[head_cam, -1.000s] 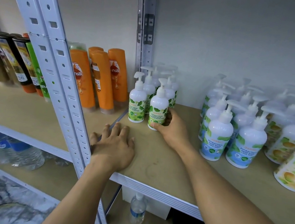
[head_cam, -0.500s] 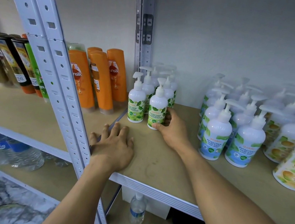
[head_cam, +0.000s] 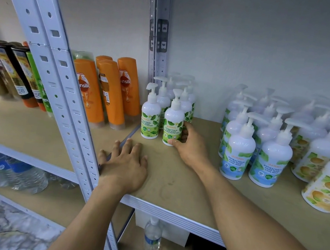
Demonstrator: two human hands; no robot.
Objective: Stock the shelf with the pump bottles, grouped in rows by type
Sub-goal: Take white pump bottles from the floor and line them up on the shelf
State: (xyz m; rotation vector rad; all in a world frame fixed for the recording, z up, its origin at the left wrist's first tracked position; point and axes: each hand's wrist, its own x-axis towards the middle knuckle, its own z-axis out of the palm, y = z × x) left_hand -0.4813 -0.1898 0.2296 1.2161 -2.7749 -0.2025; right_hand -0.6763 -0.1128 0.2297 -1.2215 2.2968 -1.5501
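Observation:
On the wooden shelf (head_cam: 174, 180) stand several white pump bottles with green-leaf labels, in two rows at the left rear. My right hand (head_cam: 190, 146) grips the base of the front green-label bottle (head_cam: 173, 121), thumb in front and fingers behind it. A second green-label bottle (head_cam: 150, 114) stands just left of it. My left hand (head_cam: 125, 165) lies flat on the shelf board near its front edge, fingers spread. To the right stand rows of blue-label mint bottles (head_cam: 237, 152) and orange-label bottles (head_cam: 327, 186).
Orange shampoo bottles (head_cam: 109, 93) and dark and green bottles (head_cam: 18, 73) fill the neighbouring bay on the left. White slotted uprights (head_cam: 61, 83) stand between the bays. Water bottles (head_cam: 152, 237) sit on the lower shelf. Marble floor shows at the bottom left.

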